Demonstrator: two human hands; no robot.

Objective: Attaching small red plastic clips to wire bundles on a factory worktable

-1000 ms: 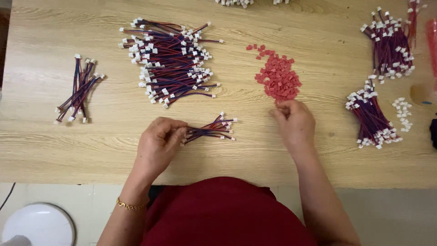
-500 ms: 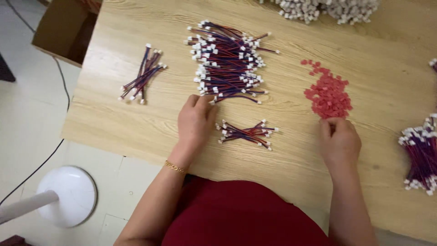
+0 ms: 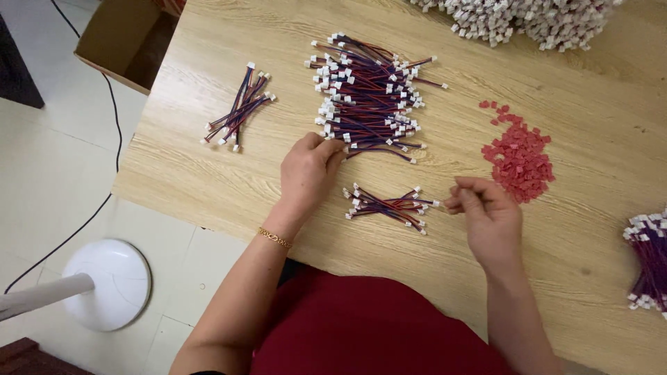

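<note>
My left hand reaches to the near edge of a big pile of red-and-blue wire cables with white plugs. Its thumb and fingers pinch the end of one cable there. My right hand hovers over the wooden table with its fingertips pinched together, just right of a small bundle of the same cables. I cannot see whether anything is between those fingertips. A heap of small red plastic pieces lies just beyond my right hand.
Another small cable bundle lies at the table's left. A heap of white connectors sits at the far edge, and more cables at the right. On the floor are a cardboard box, a white fan base and a black cord.
My left hand let go of the small bundle and moved up to the big pile. My right hand left the red pieces and came toward the small bundle. The view shifted left.
</note>
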